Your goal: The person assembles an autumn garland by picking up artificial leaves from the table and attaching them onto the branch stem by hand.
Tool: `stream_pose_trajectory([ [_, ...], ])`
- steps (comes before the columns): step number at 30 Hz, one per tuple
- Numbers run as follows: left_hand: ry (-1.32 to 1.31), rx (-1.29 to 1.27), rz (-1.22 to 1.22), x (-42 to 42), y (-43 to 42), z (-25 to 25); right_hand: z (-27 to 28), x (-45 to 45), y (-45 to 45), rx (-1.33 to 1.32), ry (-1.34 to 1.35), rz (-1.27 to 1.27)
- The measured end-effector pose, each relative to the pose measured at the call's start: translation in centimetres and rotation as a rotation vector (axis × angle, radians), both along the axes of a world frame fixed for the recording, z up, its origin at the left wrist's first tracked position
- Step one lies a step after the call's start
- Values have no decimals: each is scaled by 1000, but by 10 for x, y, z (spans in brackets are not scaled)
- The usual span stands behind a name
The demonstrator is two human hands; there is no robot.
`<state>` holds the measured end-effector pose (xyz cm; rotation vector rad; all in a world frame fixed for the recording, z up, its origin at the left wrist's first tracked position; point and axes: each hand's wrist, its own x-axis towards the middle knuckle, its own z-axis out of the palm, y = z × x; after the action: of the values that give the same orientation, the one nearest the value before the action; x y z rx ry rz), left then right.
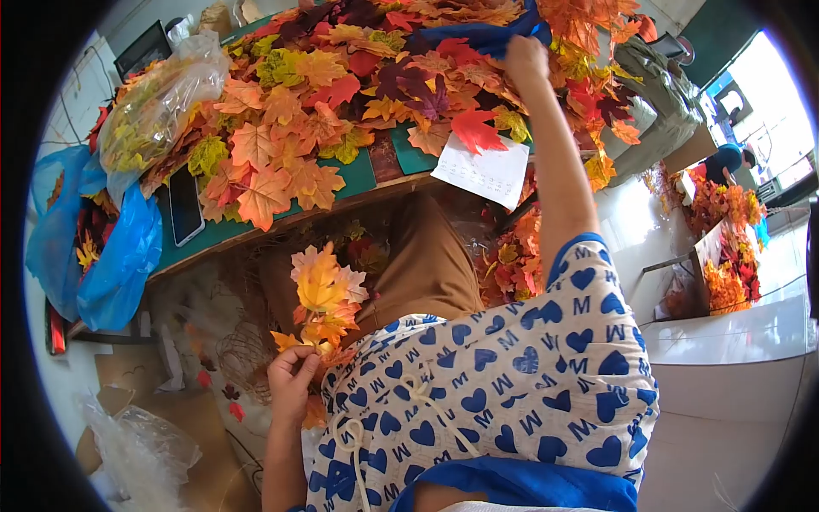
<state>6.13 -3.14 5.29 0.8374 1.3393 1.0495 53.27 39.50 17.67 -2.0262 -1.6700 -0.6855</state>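
Note:
Near my lap, my left hand pinches a sprig of orange and yellow artificial maple leaves. My right hand reaches across the table to its far side, beside a blue cloth or bag; its fingers are bunched, and what they hold is hard to make out. A thick pile of red, orange, yellow and purple leaves covers much of the green tabletop. A white paper with writing lies at the near table edge, partly under a red leaf.
On the table's left are a phone and a clear plastic bag of leaves. A blue plastic bag hangs at the left corner. More leaves lie below the table. At the far right, another person is near leaf piles.

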Motion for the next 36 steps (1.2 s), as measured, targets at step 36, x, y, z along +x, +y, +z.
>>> stream_pose_trajectory([
  [36, -381, 123, 485, -4, 3, 38, -109, -346, -328, -1164, 1943, 1115],
])
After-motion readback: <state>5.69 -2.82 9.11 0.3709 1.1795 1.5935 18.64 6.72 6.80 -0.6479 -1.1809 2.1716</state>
